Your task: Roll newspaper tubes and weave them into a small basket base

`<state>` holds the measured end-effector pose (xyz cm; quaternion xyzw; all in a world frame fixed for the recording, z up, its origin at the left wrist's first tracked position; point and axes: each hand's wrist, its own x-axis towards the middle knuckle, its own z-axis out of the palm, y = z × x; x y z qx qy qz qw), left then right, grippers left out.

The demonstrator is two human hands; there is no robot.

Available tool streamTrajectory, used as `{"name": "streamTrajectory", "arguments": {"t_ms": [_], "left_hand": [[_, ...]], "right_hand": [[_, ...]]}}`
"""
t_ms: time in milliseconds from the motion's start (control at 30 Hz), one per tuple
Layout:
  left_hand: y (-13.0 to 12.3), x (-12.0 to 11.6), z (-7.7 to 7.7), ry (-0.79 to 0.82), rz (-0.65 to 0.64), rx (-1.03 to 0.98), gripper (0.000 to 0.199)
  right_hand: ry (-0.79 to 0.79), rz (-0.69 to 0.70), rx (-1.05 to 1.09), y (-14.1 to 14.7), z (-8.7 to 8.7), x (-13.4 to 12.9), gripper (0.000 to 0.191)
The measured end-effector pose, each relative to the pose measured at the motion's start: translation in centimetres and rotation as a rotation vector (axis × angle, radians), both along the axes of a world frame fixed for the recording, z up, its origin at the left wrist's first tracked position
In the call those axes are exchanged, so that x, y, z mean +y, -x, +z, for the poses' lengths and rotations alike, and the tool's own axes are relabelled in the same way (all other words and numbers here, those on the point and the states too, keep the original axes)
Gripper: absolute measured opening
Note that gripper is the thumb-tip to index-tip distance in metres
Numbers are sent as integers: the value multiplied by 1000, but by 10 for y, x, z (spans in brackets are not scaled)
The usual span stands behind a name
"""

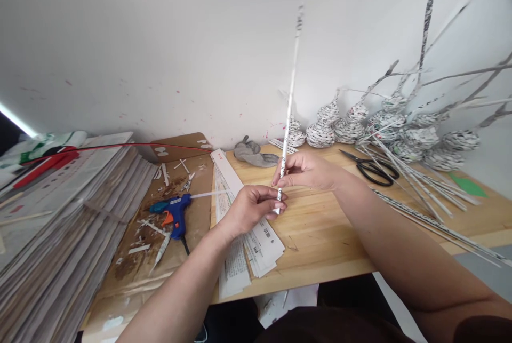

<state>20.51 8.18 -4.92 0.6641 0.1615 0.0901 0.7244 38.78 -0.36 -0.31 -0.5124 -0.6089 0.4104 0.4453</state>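
Note:
A long thin rolled paper tube (pixel 293 73), white with dark print, stands nearly upright over the wooden table. My left hand (pixel 254 207) pinches its bottom end between thumb and fingers. Just above, my right hand (pixel 302 170) grips the same tube from the right side. Below and left of my left hand, printed paper strips (pixel 266 244) lie fanned on the table. A blue glue gun (pixel 178 217) rests on stained cardboard to the left, a clear glue stick pointing out of it.
Tall newspaper stack (pixel 68 236) at the left. Along the wall stand several woven paper gourds (pixel 320 134). Black scissors (pixel 376 169) and loose paper tubes (pixel 424 183) lie at the right. A grey cloth-like item (pixel 256 155) is at the back of the wooden table (pixel 320 241).

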Motion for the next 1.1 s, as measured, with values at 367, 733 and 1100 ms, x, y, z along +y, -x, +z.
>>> {"name": "streamTrajectory", "arguments": {"t_ms": [367, 733, 1100], "left_hand": [[-2, 20, -1, -246, 217, -87, 22], [3, 30, 14, 288, 384, -312, 28], [44, 22, 48, 445, 399, -406, 31]], "right_hand": [[-134, -242, -69, 8, 4, -1, 20], [-335, -530, 9, 32, 2, 5, 20], [-534, -590, -269, 86, 20, -21, 10]]}}
